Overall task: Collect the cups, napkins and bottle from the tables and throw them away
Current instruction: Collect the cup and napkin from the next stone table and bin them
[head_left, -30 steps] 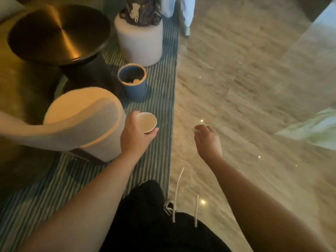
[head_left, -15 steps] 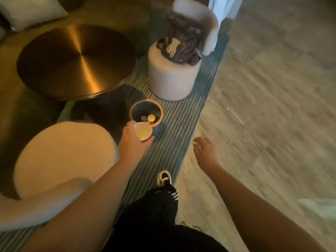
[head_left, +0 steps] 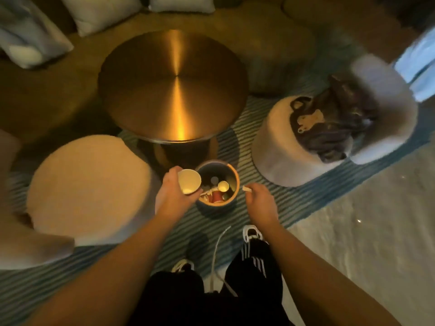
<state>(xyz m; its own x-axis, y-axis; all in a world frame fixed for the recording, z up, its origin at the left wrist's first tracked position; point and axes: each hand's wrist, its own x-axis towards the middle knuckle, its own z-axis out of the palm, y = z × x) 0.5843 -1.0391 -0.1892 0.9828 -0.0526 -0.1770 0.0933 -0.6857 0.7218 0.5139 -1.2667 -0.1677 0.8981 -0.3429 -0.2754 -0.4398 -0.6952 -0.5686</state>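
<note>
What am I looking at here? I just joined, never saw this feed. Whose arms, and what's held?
There is no machine: a person wears a camera on the head, looking down at their own arms and legs. The left hand grips a paper cup at the rim of a small bin on the striped rug. The right hand pinches a small white scrap, perhaps a napkin, beside the bin. The bin already holds cups. Behind it stands a round brass table, with a stool on each side.

dim, warm light | glare streak on round table [head_left: 174, 90] | edges blurred, wide-angle bending
</note>
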